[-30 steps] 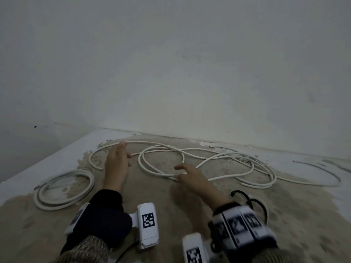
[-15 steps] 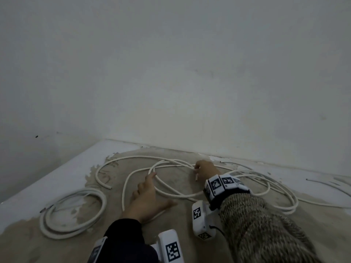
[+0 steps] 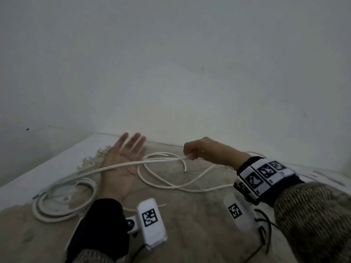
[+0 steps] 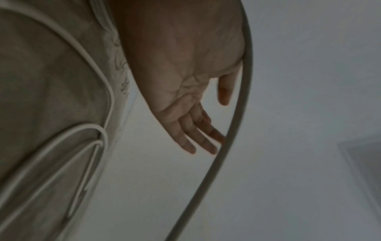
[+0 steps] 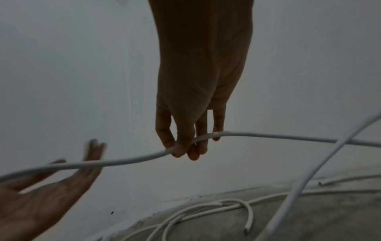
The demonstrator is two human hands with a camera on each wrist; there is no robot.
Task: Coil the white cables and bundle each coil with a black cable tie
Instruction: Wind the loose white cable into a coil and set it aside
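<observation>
At lower left on the tabletop [image 3: 190, 234], a finished coil [image 3: 62, 198] lies; right hand [image 3: 205, 150] pinches the white cable [image 3: 117, 166], stretched across the flat, spread left hand [image 3: 121, 164].

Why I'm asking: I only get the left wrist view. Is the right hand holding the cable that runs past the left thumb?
Observer: Yes. The right hand pinches the white cable between thumb and fingertips, raised above the floor.
Operator: Does the left hand grip it too?
Observer: No. In the head view the left hand is open, palm up, and the cable crosses over the palm.
Operator: Any free end nearby?
Observer: A cut end rests on the floor just below the right hand.
</observation>
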